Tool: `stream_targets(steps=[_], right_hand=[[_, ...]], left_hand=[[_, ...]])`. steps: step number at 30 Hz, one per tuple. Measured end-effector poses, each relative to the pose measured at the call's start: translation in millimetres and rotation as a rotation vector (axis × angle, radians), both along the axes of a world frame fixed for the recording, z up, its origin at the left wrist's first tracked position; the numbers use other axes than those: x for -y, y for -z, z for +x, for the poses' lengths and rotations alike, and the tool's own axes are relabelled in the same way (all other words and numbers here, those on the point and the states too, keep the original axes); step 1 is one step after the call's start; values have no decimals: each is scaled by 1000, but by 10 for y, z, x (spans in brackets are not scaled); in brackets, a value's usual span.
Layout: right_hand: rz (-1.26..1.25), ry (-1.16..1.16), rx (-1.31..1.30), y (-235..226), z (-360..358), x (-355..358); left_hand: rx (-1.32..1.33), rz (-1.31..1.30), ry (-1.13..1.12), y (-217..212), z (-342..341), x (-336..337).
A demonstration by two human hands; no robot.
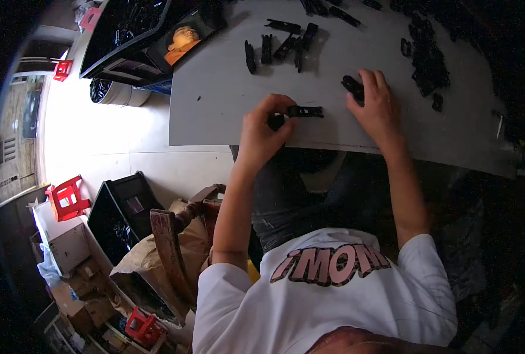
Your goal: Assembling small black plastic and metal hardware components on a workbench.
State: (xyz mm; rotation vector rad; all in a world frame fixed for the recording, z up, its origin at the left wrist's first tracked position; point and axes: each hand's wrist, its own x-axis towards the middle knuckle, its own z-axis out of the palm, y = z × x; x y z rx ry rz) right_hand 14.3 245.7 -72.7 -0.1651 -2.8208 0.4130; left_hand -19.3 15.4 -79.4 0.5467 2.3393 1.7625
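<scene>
Head view: the slim black part (309,111) shows openings.

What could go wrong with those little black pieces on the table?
The slotted black piece in the left hand might slip and fall over the grey table's near edge. If the right hand swings outward, it could scatter the heap of black pieces beside it.
</scene>
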Motion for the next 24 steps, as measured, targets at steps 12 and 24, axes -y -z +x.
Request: stream_targets(steps=[12,24], right_hand=[[-449,-486,69,-251,57,293],[-126,-471,62,-208,189,588]], left_hand=[[162,36,45,-1,-26,19],[-30,-198,0,-72,90,-76]])
